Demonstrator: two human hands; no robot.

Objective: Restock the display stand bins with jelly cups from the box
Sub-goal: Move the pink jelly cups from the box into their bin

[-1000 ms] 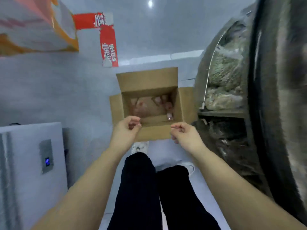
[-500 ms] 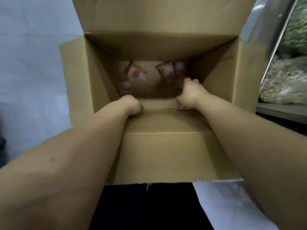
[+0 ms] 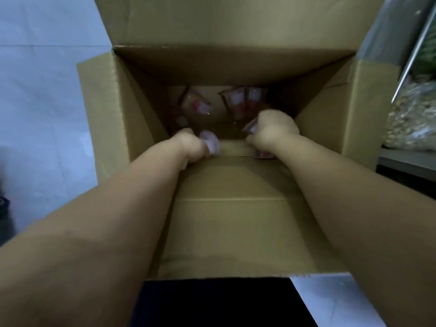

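Head view: box [image 3: 146, 97] walls hem both hands gripping jelly cups [image 3: 240, 102].

big brown corrugated cardboard box [image 3: 236, 232] sits open, all four flaps folded out, seen from above w/ near flap toward the viewer. at the bottom lie a few small clear plastic jelly cups w/ pink-red filling: one tilted at left-centre [image 3: 197, 105], two side by side at the back right [image 3: 245, 102], another small one near the left wall [image 3: 181, 121]. one pale pink cup [image 3: 210, 143] is at the near edge, another cup [image 3: 250, 126] beside it to the right; both blurred.
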